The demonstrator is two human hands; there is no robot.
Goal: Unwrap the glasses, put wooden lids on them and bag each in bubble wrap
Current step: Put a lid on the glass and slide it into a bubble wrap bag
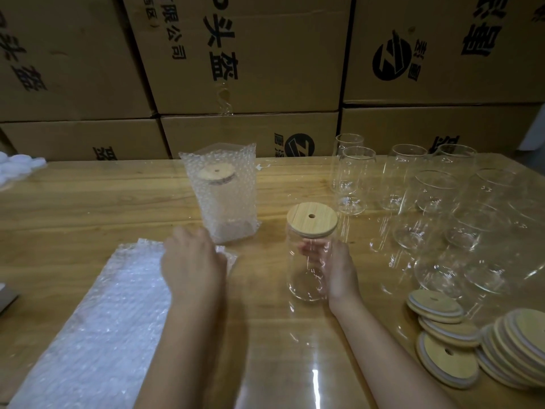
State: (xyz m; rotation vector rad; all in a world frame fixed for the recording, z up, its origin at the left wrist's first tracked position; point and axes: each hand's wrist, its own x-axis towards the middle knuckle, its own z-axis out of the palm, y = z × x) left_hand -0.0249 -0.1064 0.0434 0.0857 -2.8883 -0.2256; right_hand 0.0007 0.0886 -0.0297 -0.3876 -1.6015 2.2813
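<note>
Where cartons (236,54) rise, wooden table (88,196) gleams.

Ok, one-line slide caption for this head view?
Right hand grips a lidded glass while the left hand reaches onto the bubble wrap stack.

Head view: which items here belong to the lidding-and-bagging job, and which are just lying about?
Part of the job:
- lidded glass, held by the right hand
- bubble wrap bags, under the left hand
- bagged glass, standing upright
- bare glasses, without lids
- wooden lids, loosely stacked

Lying about:
- cardboard boxes behind the table
- white objects at the far left edge, unclear what
</note>
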